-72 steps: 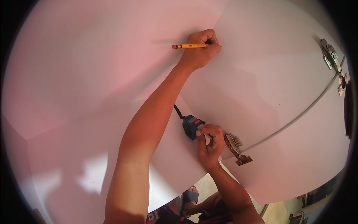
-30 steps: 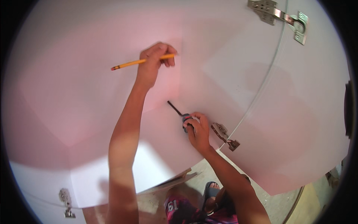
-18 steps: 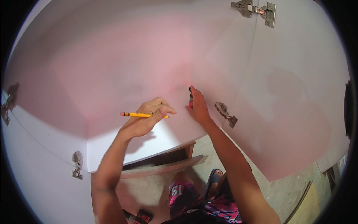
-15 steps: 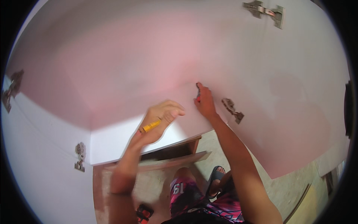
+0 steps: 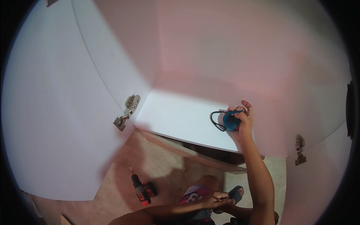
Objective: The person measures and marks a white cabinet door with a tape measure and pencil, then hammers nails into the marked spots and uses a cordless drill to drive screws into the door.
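Near the right end of the cabinet's bottom board, the right hand covers the right side of the tape measure. Beyond the board's front edge the left hand is dim and soft — whether it grips anything cannot be told — and it hides part of a sandal. Its forearm is cut off by the picture's lower edge. Under the board's front edge, the dark gap is too dim to see into. Marks on the left door are too small to make out. A dark shape at the right rim is cut off, its kind unclear.
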`<state>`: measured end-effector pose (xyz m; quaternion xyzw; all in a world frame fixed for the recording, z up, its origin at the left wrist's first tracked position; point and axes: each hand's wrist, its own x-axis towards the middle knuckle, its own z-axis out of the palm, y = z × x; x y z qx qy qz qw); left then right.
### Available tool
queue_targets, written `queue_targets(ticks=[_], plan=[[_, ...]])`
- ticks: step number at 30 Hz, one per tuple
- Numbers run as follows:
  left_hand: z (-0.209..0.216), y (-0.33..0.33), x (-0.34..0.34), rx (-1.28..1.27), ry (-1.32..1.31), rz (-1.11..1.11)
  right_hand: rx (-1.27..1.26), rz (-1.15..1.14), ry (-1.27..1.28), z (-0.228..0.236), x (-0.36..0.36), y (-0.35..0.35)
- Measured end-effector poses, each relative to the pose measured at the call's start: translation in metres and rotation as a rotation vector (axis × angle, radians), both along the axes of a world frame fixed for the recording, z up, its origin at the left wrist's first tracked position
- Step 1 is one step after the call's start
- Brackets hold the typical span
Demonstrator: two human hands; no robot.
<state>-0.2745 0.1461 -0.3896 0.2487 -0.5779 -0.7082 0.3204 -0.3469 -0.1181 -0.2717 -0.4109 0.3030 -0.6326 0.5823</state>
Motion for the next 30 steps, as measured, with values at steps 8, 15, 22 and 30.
queue_targets(ticks=[8,15,22,30], plan=[[-0.042,-0.005,0.011,0.106,-0.086,0.379,-0.118,-0.036,0.114,-0.002,0.003,0.002],[0.007,-0.041,0.032,0.073,0.026,0.643,-0.107,0.034,0.093,0.001,0.001,-0.003],[0.08,-0.1,0.035,-0.263,0.054,1.146,-0.054,0.493,-0.125,0.004,-0.015,-0.005],[0.101,-0.108,0.013,-0.23,-0.155,1.255,-0.052,1.075,-0.106,0.008,-0.007,0.0]])
